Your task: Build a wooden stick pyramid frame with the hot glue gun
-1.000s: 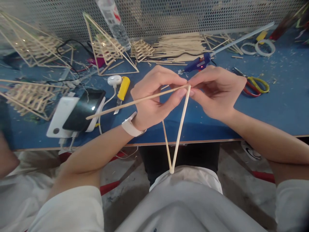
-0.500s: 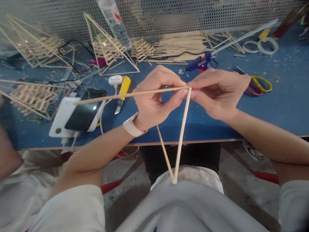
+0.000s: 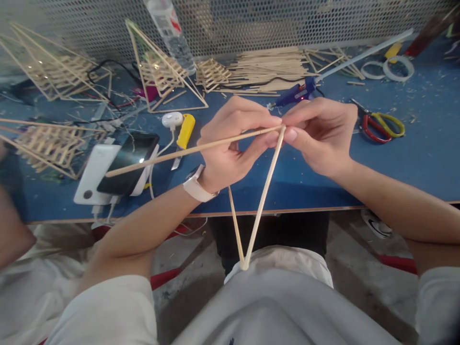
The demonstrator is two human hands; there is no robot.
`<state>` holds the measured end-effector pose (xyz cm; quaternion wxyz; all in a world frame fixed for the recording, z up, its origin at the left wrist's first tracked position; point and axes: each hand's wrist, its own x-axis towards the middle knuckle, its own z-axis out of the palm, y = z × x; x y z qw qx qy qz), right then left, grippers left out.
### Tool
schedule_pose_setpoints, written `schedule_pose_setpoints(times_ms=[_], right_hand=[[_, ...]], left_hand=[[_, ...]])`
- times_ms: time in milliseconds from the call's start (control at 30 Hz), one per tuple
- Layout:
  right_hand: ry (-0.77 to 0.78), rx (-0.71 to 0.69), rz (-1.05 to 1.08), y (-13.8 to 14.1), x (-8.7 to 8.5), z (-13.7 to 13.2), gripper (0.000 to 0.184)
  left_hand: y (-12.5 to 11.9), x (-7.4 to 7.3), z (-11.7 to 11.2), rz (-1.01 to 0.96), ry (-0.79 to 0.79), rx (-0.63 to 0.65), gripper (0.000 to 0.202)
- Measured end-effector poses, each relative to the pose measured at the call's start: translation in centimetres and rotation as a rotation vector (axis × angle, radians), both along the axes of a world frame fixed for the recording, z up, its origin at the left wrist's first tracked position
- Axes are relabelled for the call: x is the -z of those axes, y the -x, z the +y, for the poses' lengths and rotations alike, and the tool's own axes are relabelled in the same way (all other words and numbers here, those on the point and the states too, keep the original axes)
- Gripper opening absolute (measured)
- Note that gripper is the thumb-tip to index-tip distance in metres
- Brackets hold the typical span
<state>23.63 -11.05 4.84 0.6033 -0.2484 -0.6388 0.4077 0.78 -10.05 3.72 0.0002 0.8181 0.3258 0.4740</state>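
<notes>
- The left hand (image 3: 230, 143) and the right hand (image 3: 319, 136) met fingertip to fingertip, above the near edge of the tabletop (image 3: 413, 158).
- The left hand's thumb and forefinger pinched the end of a long stick (image 3: 179, 153). The stick ran out past the wrist toward the phone (image 3: 127, 163).
- The right hand's fingertips pinched the top of a pair of sticks (image 3: 264, 196) at that same spot. The pair hung below the hands and joined in a corner (image 3: 245, 264) against the shirt (image 3: 280, 287).
- Over the last second the pinch stayed where it was, with neither hand letting go.
- The far end of the long stick rose half a second ago and then dipped back toward the phone.
- The low corner of the pair swung over to the left hand's side.
- Since the sticks still turned about the fingertips, the meeting point there seemed not yet stiff.
- The glue gun (image 3: 296, 92) lay untouched just beyond the right hand.
- The scissors (image 3: 381, 125) lay out to that hand's right.
</notes>
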Motion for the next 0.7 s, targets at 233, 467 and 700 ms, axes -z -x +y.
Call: schedule_pose_setpoints(times_ms=[233,467,700], right_hand=[[-0.047,-0.103,0.090,-0.4,0.0,0.5,0.022],[0.066,0.018,0.039,-0.2,0.1,0.0,0.030],[-0.009,0.116,0.036,0.2,-0.4,-0.4,0.024]], left_hand=[[-1.5,-1.1,0.8,-0.255,-0.106,0.192,0.014],[-2.6,-0.4,1.6,-0.434,-0.122,0.377,0.008],[-2.1,-0.9,1.0,-0.383,-0.005,0.332,0.010]])
